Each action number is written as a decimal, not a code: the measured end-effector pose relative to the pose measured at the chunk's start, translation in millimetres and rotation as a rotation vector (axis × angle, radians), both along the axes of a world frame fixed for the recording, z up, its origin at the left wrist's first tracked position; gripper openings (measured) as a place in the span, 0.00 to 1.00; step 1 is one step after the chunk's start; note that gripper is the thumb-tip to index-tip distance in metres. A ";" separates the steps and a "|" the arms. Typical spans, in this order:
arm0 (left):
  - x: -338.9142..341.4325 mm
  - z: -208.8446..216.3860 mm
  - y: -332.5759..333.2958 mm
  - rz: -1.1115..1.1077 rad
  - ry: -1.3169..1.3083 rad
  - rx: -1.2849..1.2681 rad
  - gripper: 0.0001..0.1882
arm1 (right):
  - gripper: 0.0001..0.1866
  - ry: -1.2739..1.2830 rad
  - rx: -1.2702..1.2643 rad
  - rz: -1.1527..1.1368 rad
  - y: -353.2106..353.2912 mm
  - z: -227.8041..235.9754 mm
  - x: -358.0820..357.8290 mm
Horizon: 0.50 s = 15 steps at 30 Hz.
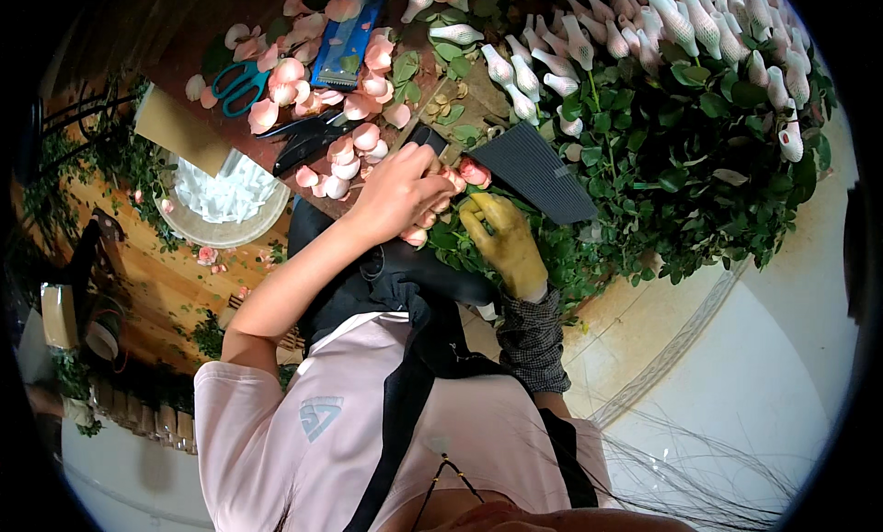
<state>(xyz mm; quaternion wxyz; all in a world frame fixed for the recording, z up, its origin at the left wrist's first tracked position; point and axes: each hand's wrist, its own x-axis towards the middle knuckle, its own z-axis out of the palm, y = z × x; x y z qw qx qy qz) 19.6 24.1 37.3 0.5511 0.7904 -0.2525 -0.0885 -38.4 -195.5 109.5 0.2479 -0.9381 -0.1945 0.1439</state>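
Left hand slants inward beside rose; right hand curls; both grips unclear.

- Teal scissors, upper left
- Round tub, left, full of white pieces
- Brown cardboard, partly over tub
- Wood surface, far left
- Pale floor, lower right, patterned strip crossing it

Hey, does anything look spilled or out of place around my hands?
Yes: loose pink petals lie strewn beside the teal scissors, looking untidy. Oddly mismatched, too: your right hand wears a yellow glove, your left hand is bare.
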 end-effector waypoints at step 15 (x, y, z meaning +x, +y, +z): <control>2.3 -4.6 16.2 0.270 0.432 -0.098 0.09 | 0.05 0.242 0.127 -0.347 14.6 -0.9 8.0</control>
